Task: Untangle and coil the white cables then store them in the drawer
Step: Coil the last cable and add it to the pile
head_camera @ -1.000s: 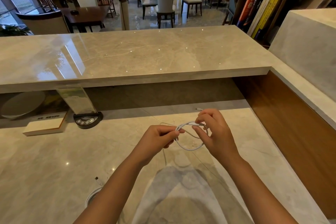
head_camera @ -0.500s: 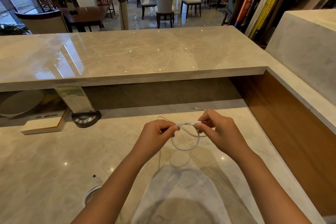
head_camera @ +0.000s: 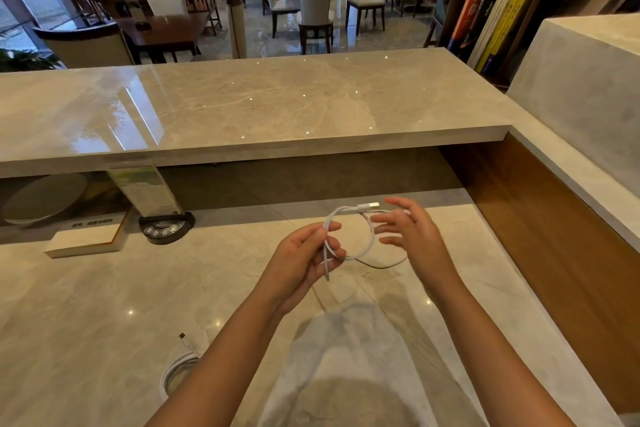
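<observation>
- A pale round dish [head_camera: 41, 199] sits far left in the recess under the raised counter [head_camera: 263, 107]; nothing shows inside it.
- Just right of it, a white book [head_camera: 86, 243] lies flat on the marble desk [head_camera: 86, 305], with a clear leaflet stand [head_camera: 143, 191] and a round black device [head_camera: 165, 228] beside it.
- Near the lower edge, a second white cable [head_camera: 180, 367] lies wound on the desk (partly hidden by the person's left forearm), its plug end pointing away from the person.
- The left hand [head_camera: 304, 262] is held above the desk, thumb and fingers pinching the white cable [head_camera: 367, 236] where its loop crosses; a short tail hangs below the fingers.
- The loop stands in the air between the hands, its plug [head_camera: 369, 206] at the top.
- The right hand [head_camera: 410, 230] is released, fingers spread, just beside the loop; touch cannot be told.
- Far right, books [head_camera: 491, 24] stand upright in a dark shelf.
</observation>
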Demonstrator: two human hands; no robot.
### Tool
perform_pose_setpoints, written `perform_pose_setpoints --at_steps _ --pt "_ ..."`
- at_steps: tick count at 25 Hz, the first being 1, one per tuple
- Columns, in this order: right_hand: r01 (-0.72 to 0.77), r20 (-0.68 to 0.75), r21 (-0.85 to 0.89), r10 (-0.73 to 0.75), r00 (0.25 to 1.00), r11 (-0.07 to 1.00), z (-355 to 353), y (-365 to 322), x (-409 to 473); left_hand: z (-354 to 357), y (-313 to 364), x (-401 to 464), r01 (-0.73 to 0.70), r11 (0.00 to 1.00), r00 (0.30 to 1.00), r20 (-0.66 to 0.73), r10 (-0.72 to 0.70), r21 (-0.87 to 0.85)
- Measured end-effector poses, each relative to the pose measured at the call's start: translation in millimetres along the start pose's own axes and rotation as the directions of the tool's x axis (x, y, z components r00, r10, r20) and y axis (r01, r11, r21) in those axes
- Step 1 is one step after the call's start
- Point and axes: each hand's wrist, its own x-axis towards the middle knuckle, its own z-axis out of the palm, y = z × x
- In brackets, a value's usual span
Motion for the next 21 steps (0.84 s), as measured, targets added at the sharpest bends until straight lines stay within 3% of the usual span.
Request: perform_pose_setpoints --at_steps 3,5,9,13,18,21 --pt "-0.097 0.374 -0.059 0.112 0.921 0.994 22 18 -14 -4 -1 9 -0.089 0.960 0.995 -0.063 0.075 -0.265" --pt "-0.009 0.537 -0.161 0.095 0.838 0.987 39 29 -24 -7 -1 15 -0.137 0.929 0.990 -0.087 0.114 -0.344" --pt "0.082 0.581 -0.193 0.047 0.813 0.978 46 28 -21 -19 -2 16 -0.173 0.935 0.985 -0.055 0.164 -0.311" --pt "-0.054 0.702 -0.141 0.138 0.699 0.989 46 20 -18 -26 0 14 -0.212 0.928 0.977 -0.049 0.207 -0.307" --pt "-0.034 0.710 -0.383 0.317 0.629 0.923 7 33 1 -53 14 11 -0.301 0.907 0.952 -0.150 0.267 -0.295" --pt "-0.036 0.635 -0.507 0.402 0.660 0.861 -16 26 22 -63 10 7 -0.279 0.947 0.954 -0.158 0.255 -0.158"
